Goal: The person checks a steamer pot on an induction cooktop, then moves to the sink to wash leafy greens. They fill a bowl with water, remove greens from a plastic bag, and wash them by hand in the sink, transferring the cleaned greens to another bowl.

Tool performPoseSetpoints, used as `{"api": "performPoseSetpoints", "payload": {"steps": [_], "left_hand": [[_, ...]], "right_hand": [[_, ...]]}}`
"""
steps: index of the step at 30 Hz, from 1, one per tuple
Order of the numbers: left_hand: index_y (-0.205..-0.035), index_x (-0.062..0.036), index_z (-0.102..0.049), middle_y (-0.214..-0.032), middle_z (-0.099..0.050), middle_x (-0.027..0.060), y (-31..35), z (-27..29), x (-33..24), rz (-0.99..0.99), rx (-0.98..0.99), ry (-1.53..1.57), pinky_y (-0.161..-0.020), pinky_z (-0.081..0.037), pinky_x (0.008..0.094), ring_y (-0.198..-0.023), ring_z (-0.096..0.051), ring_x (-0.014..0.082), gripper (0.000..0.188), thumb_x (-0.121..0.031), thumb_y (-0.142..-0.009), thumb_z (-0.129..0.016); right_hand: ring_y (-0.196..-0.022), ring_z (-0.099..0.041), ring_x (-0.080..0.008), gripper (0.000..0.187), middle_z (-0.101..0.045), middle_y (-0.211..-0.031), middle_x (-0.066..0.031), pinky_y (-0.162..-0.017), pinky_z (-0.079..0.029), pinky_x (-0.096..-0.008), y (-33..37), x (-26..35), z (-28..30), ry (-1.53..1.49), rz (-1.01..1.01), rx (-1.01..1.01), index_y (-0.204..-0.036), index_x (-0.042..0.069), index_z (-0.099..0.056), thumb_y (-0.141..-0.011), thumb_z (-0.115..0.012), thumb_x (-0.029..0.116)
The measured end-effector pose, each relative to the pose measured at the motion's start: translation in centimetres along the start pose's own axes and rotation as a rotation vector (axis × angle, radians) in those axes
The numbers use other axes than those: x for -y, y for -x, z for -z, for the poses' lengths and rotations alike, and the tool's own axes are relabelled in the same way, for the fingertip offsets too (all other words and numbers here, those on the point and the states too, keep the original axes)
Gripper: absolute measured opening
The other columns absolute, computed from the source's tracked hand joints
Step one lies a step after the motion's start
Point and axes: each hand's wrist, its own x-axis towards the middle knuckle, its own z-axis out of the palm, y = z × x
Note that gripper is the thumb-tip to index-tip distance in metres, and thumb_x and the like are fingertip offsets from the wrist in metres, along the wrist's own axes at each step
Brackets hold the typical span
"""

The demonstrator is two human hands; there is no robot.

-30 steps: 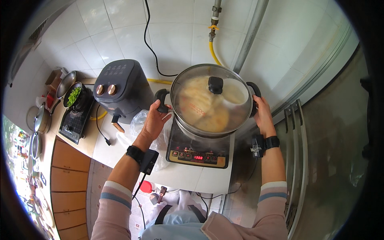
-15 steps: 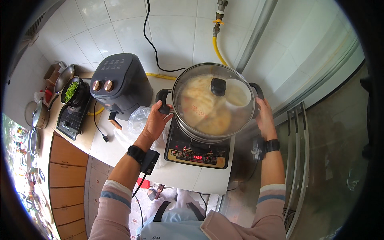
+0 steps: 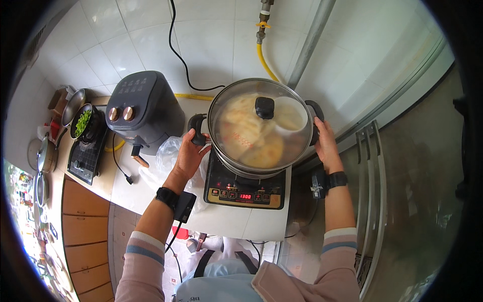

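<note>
A wide round steamer pot with a clear glass lid (image 3: 236, 113) stands over the induction cooker (image 3: 241, 194) in front of me. The lid has a black knob (image 3: 264, 107). Through the fogged glass I see pale yellowish food and a white round bowl (image 3: 290, 115). My left hand (image 3: 190, 155) is closed on the pot's left black handle (image 3: 196, 129), thumb and fingertips around it. On the other side, my right hand (image 3: 326, 142) holds the right black handle (image 3: 314, 120), its fingers partly hidden. The cooker's red display is lit.
A dark grey air fryer (image 3: 146, 108) stands left of the pot, with a crumpled clear plastic bag (image 3: 168, 156) and a loose plug (image 3: 129, 179) near it. Farther left are a stove (image 3: 88, 156) and a pan of chopped greens (image 3: 82, 123). A metal rack (image 3: 370, 166) is at right.
The view has shifted slightly, so the scene sits a little farther left. Both hands stay on the handles. The steam beside the pot's right side has thinned.
</note>
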Motion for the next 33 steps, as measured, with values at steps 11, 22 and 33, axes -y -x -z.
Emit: {"api": "performPoseSetpoints", "payload": {"steps": [11, 22, 33], "left_hand": [[-0.145, -0.0085, -0.031, -0.142, -0.043, 0.0124, 2.8, 2.5, -0.4, 0.107, 0.029, -0.173, -0.108, -0.03, 0.0395, -0.132, -0.04, 0.024, 0.079, -0.064, -0.09, -0.043], [-0.149, 0.0007, -0.015, -0.147, -0.035, 0.021, 6.1, 4.9, -2.0, 0.115, 0.156, -0.173, -0.112, -0.026, 0.0375, -0.134, -0.038, 0.027, 0.092, -0.061, -0.089, -0.049], [-0.137, -0.0132, -0.041, -0.135, -0.045, 0.014, 1.5, 1.6, -3.6, 0.106, 0.08, -0.254, -0.109, -0.03, 0.0387, -0.124, -0.045, 0.024, 0.064, -0.053, -0.089, -0.055]], "right_hand": [[-0.125, -0.038, -0.0308, 0.079, -0.035, -0.141, -0.0144, -0.102, -0.032, -0.0441, 3.5, -3.4, 2.6, 0.035, -0.1, -0.12, -0.14, 0.008, -0.035, -0.085, -0.061, 0.058], [-0.133, -0.035, -0.0346, 0.08, -0.032, -0.145, -0.0239, -0.106, -0.03, -0.0457, 10.6, -5.6, -0.6, 0.04, -0.073, -0.136, -0.142, 0.001, -0.03, -0.09, -0.058, 0.054], [-0.12, -0.045, -0.029, 0.058, -0.044, -0.131, -0.015, -0.099, -0.038, -0.0409, 7.3, -2.6, 0.3, 0.023, 0.012, -0.165, -0.13, 0.004, -0.044, -0.091, -0.059, 0.046]]}}
